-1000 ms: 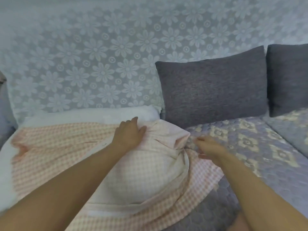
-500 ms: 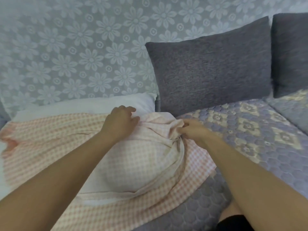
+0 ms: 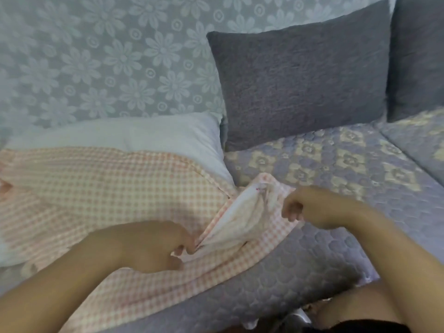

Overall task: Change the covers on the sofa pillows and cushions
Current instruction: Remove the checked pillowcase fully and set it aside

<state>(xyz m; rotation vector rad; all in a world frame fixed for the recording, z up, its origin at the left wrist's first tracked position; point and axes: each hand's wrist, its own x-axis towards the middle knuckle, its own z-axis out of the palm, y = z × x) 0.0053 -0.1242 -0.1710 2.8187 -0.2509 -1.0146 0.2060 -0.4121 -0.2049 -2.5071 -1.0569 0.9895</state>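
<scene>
A pink-and-white checked pillow cover (image 3: 103, 188) lies spread over a bare white pillow (image 3: 153, 138) on the left of the sofa seat. Its open end is turned back, showing the pale inside (image 3: 242, 217). My left hand (image 3: 153, 246) is closed on the near edge of that opening. My right hand (image 3: 310, 207) is closed on the far right edge, and the cloth is stretched between them. The far strip and right corner of the white pillow stick out beyond the cover.
A dark grey cushion (image 3: 302, 85) leans on the flower-patterned backrest (image 3: 96, 58), with a second grey cushion (image 3: 420, 56) at the right edge. The seat wears a quilted purple cover (image 3: 336, 164) with yellow diamonds. My knee (image 3: 355, 308) shows at the bottom right.
My left hand has come off the pillow top, dropped toward me and gripped the cover's edge. My right hand has pulled the other edge rightward, opening the cover's mouth. The bulge under the cover has flattened.
</scene>
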